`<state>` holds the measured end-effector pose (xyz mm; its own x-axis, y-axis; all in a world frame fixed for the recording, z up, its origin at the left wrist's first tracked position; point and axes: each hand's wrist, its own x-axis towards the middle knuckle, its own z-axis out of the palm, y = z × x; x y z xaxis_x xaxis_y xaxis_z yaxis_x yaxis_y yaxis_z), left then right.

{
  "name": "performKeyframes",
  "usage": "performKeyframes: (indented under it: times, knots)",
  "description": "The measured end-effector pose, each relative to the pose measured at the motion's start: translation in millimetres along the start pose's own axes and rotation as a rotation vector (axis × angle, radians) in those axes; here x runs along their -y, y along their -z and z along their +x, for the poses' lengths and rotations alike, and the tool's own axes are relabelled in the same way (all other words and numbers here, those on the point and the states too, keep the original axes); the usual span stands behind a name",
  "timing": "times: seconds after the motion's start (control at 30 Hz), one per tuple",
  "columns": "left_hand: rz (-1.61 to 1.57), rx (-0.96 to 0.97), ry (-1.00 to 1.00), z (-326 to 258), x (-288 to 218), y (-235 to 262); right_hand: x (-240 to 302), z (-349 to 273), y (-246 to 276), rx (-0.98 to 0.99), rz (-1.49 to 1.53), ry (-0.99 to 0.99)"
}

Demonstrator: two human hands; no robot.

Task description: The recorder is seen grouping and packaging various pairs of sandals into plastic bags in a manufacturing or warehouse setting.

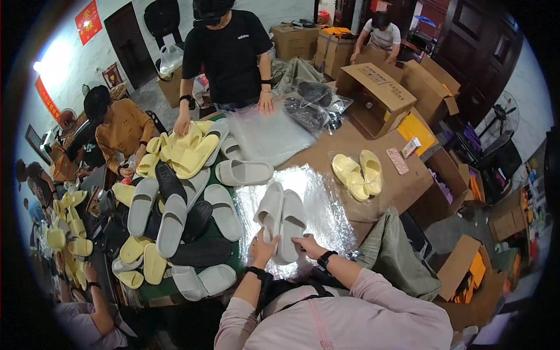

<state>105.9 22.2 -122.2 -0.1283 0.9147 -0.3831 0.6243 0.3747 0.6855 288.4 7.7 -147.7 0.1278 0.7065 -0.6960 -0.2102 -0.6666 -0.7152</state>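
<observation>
A pair of light grey slide sandals (291,224) stands side by side in front of me, toes pointing away. My left hand (263,247) is closed on the side of the left sandal, near its heel. On the outer edge of the right sandal, my right hand (311,246) grips with thumb and fingers. Beneath the pair lies a shiny stack of clear plastic bags (326,216). To the left is a heap of loose sandals in grey, black and yellow, with a grey sandal (221,213) closest to the bags.
Yellow sandals in a clear bag (357,175) and a pink phone (398,161) lie to the right. Another clear bag stack (271,134) lies across the table by a person in black (227,58). An open carton (373,96) stands far right; a green sack (396,262) leans nearer.
</observation>
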Motion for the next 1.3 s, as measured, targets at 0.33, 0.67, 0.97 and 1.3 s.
performKeyframes:
  times: [0.33,0.67,0.97,1.3]
  knots:
    - [0.361,-0.161,-0.562,-36,3,-32,22,-5,32,-0.587,-0.75,0.65]
    - [0.747,0.294,-0.974,-71,29,-53,33,30,-38,-0.132,-1.071,0.56]
    - [0.815,0.193,-0.821,-70,35,-40,77,-1,1,-0.154,-0.304,1.004]
    - [0.945,0.143,-1.057,-49,19,-34,70,-126,158,0.484,-0.607,0.446]
